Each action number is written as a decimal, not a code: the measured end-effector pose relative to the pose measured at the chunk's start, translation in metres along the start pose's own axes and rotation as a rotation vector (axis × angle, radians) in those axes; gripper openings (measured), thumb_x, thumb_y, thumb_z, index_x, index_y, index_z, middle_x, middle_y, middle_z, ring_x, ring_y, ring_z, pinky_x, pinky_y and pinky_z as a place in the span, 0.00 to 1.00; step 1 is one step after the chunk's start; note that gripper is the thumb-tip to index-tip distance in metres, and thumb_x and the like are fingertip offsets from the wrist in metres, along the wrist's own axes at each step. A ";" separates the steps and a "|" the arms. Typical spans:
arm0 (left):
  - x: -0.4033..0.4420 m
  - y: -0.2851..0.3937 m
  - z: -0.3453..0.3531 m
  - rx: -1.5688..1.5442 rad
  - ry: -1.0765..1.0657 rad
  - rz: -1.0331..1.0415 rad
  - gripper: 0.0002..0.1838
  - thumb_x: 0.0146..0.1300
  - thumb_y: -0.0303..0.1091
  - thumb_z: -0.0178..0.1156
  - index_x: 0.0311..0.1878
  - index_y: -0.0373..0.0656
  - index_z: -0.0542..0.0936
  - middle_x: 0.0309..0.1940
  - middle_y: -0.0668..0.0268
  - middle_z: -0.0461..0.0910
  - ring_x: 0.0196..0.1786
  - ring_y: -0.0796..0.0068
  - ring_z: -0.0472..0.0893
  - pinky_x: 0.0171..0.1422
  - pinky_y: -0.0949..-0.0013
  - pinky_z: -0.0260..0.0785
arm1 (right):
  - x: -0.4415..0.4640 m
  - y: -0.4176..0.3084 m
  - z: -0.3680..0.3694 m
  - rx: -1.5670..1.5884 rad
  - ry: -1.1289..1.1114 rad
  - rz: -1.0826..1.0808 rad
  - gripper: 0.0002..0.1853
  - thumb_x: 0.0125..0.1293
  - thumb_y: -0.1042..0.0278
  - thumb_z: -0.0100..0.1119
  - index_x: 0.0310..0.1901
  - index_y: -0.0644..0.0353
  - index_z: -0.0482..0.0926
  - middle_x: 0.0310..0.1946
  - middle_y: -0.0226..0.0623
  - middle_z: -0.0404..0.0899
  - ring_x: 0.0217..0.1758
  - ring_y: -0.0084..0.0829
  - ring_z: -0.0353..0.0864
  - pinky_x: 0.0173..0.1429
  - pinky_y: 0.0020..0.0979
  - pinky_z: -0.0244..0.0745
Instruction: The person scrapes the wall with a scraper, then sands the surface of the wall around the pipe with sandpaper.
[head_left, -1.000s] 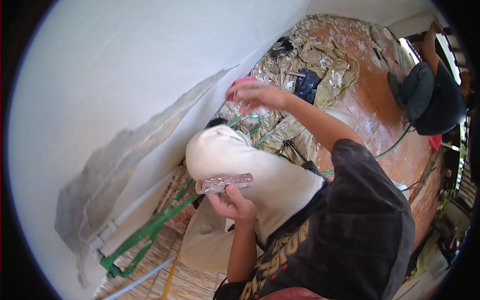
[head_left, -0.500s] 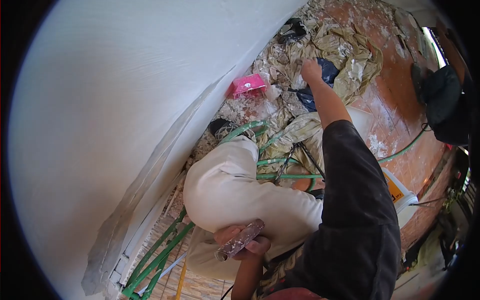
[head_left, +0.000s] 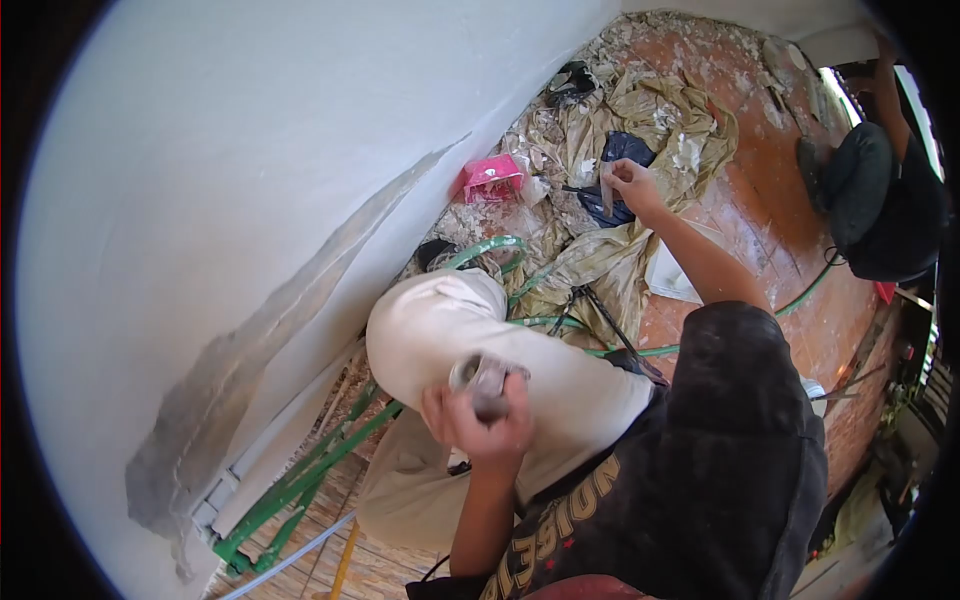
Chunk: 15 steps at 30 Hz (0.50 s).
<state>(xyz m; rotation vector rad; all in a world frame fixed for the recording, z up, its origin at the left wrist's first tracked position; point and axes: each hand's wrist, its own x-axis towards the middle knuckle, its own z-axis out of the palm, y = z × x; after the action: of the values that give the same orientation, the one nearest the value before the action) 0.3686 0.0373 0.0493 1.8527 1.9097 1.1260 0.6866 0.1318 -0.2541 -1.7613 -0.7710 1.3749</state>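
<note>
My left hand [head_left: 475,425], over my light trousers, is closed around a hollow brownish roll [head_left: 490,385] that looks like rolled sheet and is smeared by motion. One open end of the roll faces up and left. Farther out, my right hand [head_left: 630,185] pinches a narrow flat greyish strip [head_left: 607,190] that hangs down from the fingertips; its kind is unclear. Beneath that hand lie a dark blue plastic bag [head_left: 627,150] and a crumpled, dust-covered yellowish sheet [head_left: 700,150]. To the left of it is a pink box-like object [head_left: 490,178].
A white wall [head_left: 250,180] with a grey patched strip [head_left: 290,310] stands close on the left. Green hoses [head_left: 300,490] run along the floor around my legs. Another person's dark-clothed figure [head_left: 890,210] is at the far right. White debris covers the orange tiled floor [head_left: 740,210].
My right hand has drawn back from the dark bag, and the narrow strip now shows in its fingers. My left hand has lifted and turned the roll upward.
</note>
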 end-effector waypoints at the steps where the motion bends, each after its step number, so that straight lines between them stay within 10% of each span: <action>1: 0.006 0.005 -0.003 0.137 -0.102 0.133 0.16 0.53 0.41 0.71 0.34 0.42 0.75 0.27 0.62 0.75 0.31 0.60 0.73 0.41 0.59 0.64 | -0.017 -0.015 -0.003 0.129 0.016 0.072 0.06 0.67 0.70 0.63 0.40 0.61 0.77 0.33 0.27 0.81 0.35 0.18 0.80 0.39 0.26 0.77; 11: 0.009 0.037 -0.003 0.163 -0.326 0.159 0.21 0.55 0.41 0.71 0.49 0.41 0.79 0.35 0.65 0.78 0.38 0.66 0.76 0.53 0.61 0.60 | -0.121 -0.169 0.000 0.490 -0.124 -0.048 0.07 0.66 0.70 0.64 0.43 0.56 0.77 0.35 0.24 0.80 0.38 0.20 0.80 0.44 0.26 0.79; 15: 0.008 0.020 -0.034 -0.267 -0.343 0.021 0.23 0.60 0.39 0.68 0.55 0.38 0.76 0.37 0.60 0.77 0.44 0.63 0.77 0.53 0.60 0.65 | -0.174 -0.237 0.027 0.588 -0.383 -0.132 0.08 0.66 0.68 0.63 0.45 0.56 0.78 0.36 0.25 0.79 0.40 0.21 0.79 0.47 0.28 0.76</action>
<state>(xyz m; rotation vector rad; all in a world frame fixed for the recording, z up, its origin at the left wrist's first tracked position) 0.3593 0.0305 0.0879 1.7842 1.4787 0.9416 0.6169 0.1191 0.0326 -0.9940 -0.5811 1.6596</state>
